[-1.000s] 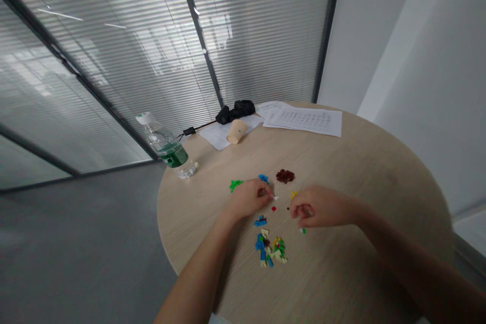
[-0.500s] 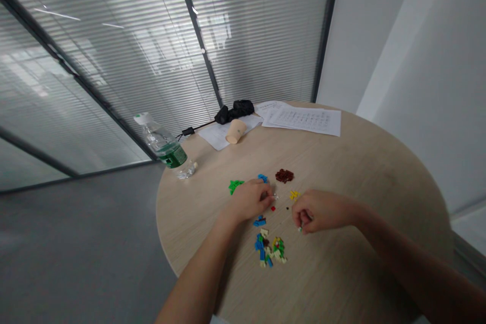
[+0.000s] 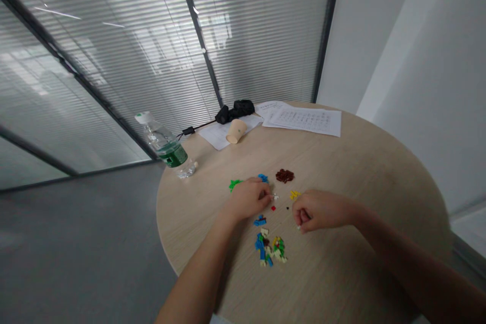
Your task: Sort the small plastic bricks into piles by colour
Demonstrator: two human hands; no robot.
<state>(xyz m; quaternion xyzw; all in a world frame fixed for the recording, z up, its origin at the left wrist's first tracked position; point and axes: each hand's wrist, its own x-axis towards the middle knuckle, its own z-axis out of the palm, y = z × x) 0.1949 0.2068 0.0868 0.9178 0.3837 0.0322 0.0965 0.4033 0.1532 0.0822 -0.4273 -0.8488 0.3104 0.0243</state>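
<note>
My left hand rests over the table with its fingers curled together, the tips at a few small white bricks. What lies between those fingertips is hidden. A pinch of my right hand holds a tiny whitish brick just above the wood. Between the hands lie a red brick and a tiny dark piece. Yellow bricks are beside my right knuckles. Green bricks and blue bricks sit around my left hand, partly covered by it.
Nearer me is a mixed pile of coloured bricks, with a small blue group above it. Brown bricks lie farther back. On the round table are also a water bottle, a paper cup, papers and a black bundle.
The small piece in my right fingers has turned or slipped deeper, so less of it shows, its greenish part included. My left hand has barely moved beside the white bricks.
</note>
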